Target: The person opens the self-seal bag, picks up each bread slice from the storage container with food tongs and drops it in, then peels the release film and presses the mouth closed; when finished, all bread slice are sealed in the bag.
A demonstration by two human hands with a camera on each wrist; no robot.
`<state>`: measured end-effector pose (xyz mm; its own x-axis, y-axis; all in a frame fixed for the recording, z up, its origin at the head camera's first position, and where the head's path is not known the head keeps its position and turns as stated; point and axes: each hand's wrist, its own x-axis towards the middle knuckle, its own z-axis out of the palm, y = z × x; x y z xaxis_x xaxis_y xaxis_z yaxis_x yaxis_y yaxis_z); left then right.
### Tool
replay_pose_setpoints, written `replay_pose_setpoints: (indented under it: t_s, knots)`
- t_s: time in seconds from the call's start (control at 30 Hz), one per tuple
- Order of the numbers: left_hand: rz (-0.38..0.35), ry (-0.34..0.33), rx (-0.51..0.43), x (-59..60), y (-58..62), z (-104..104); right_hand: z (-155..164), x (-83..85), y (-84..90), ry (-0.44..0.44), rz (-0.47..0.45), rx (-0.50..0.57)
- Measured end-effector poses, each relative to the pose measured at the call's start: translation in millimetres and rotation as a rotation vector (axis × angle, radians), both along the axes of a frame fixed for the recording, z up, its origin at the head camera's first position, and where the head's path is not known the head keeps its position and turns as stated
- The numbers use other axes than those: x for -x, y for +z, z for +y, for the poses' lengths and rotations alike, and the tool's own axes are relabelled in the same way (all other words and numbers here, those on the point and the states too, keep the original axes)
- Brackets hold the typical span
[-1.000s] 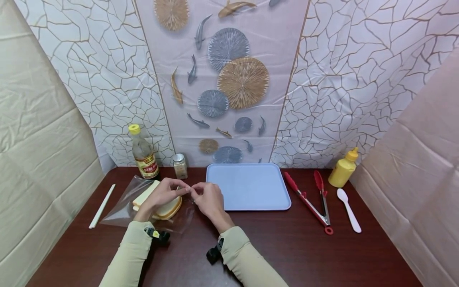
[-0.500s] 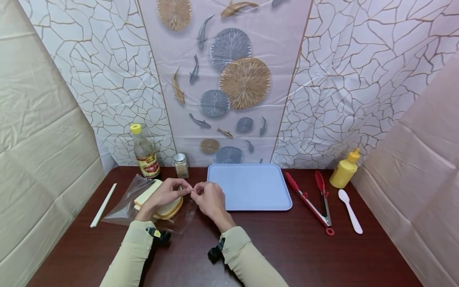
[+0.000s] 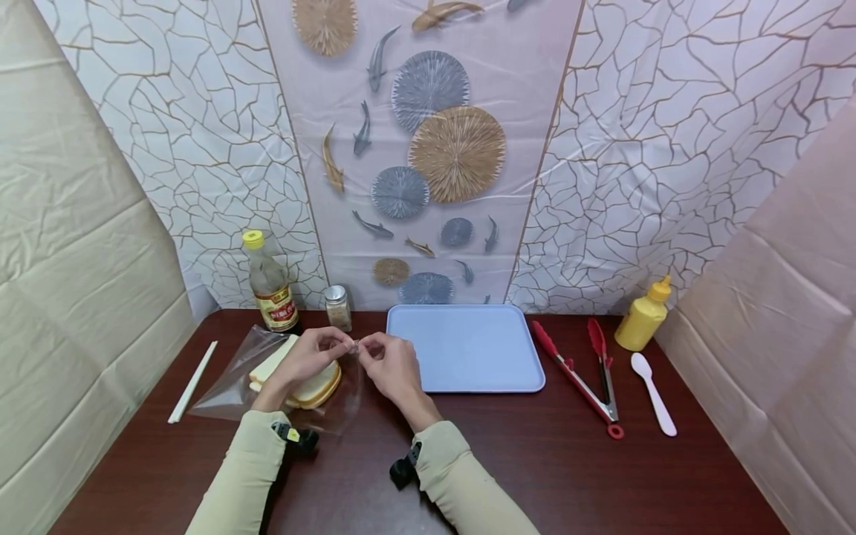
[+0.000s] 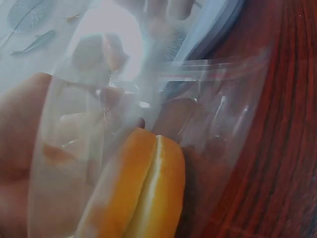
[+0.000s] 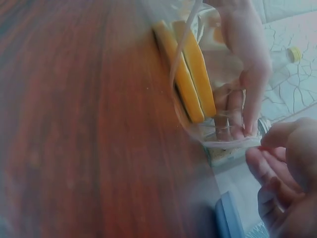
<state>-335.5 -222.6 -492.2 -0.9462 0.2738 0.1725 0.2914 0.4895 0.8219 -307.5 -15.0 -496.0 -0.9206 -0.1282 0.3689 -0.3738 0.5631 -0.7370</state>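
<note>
A clear plastic bag (image 3: pixel 217 397) lies at the left of the table with sliced white bread (image 3: pixel 317 390) inside it. Two brown-crusted slices (image 5: pixel 190 74) show side by side through the film in the right wrist view. My left hand (image 3: pixel 307 362) reaches over the bread and pinches the bag's rim between thumb and fingers. Right beside it, my right hand (image 3: pixel 394 371) pinches the same rim, fingertips almost meeting the left ones. Between them the film is bunched up. Glare and the film blur the left fingers in the left wrist view.
Behind the bag stand a yellow-capped sauce bottle (image 3: pixel 276 297) and a seasoning jar (image 3: pixel 338 308). White chopsticks (image 3: pixel 192 383) lie to the left. A blue tray (image 3: pixel 466 349), red-tipped tongs (image 3: pixel 582 386), a white spoon (image 3: pixel 652 394) and a yellow squeeze bottle (image 3: pixel 643 316) are on the right.
Both hands have shifted slightly up and away from me with the bag's rim, and more bunched film shows between the fingertips. The bread has stayed in place.
</note>
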Motion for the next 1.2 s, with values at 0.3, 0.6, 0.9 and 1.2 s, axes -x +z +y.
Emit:
replay_pose_setpoints:
  t_s: [0.3, 0.6, 0.9, 1.2]
  knots:
    - [-0.017, -0.015, 0.032, -1.9, 2.4, -1, -2, -3.8, 1.2, -0.029, 0.035, -0.103]
    - [-0.007, -0.088, 0.062, -4.9, 3.2, -5, -4, -6.1, 1.7, -0.041, 0.041, -0.224]
    - [-0.005, -0.127, 0.09, -5.8, 2.4, -2, -3, -8.4, 2.6, -0.076, 0.082, -0.305]
    - [-0.017, -0.085, 0.044, -6.6, 5.0, 7, -5, -8.7, 5.2, -0.118, 0.082, -0.268]
